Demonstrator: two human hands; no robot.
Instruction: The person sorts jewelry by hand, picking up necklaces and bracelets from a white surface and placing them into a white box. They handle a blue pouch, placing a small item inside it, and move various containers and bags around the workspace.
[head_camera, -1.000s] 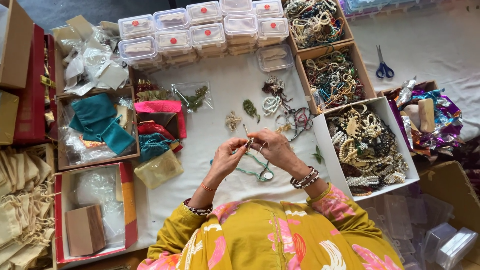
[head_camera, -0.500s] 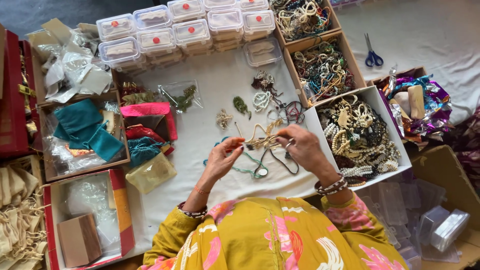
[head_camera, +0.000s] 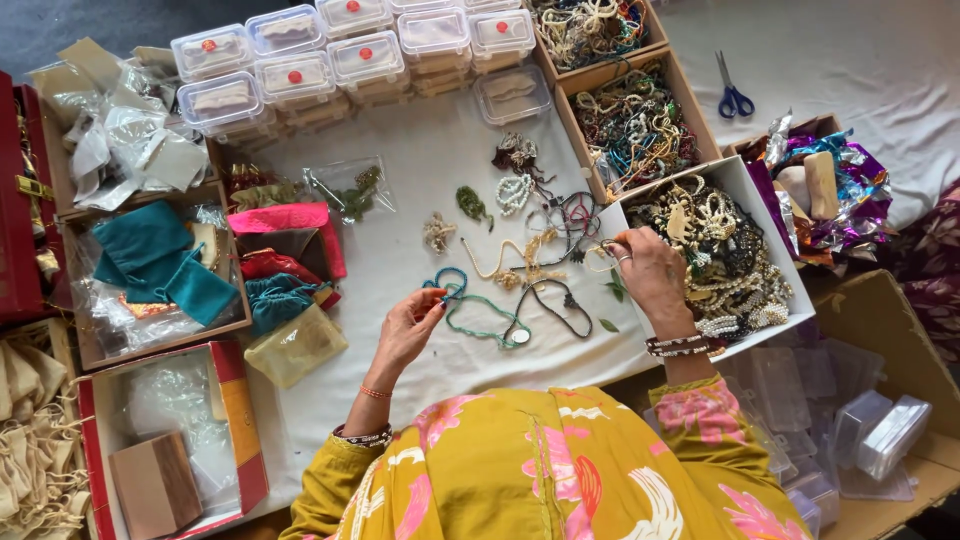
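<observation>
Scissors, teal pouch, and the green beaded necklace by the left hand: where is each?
Scissors (head_camera: 733, 96): head view, on the blue handles.
Teal pouch (head_camera: 150, 240): head view, middle of the cloth.
Green beaded necklace (head_camera: 480, 308): head view, on the strand near the left hand (head_camera: 408, 328).

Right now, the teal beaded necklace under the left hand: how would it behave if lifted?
Likely floppy: the teal beaded necklace lies in loose curves on the white cloth. Probably light, a thin strand. Its pendant may swing, and the dark cord necklace crossing it could snag. The left hand touches one end.

Blue-green beaded necklace (head_camera: 478, 305) on a white cloth (head_camera: 420, 180); teal pouches (head_camera: 160, 255) in a brown tray; blue-handled scissors (head_camera: 733, 92); clear boxes (head_camera: 300, 75) with red dots; yellow, pink-flowered sleeves (head_camera: 700, 420).
</observation>
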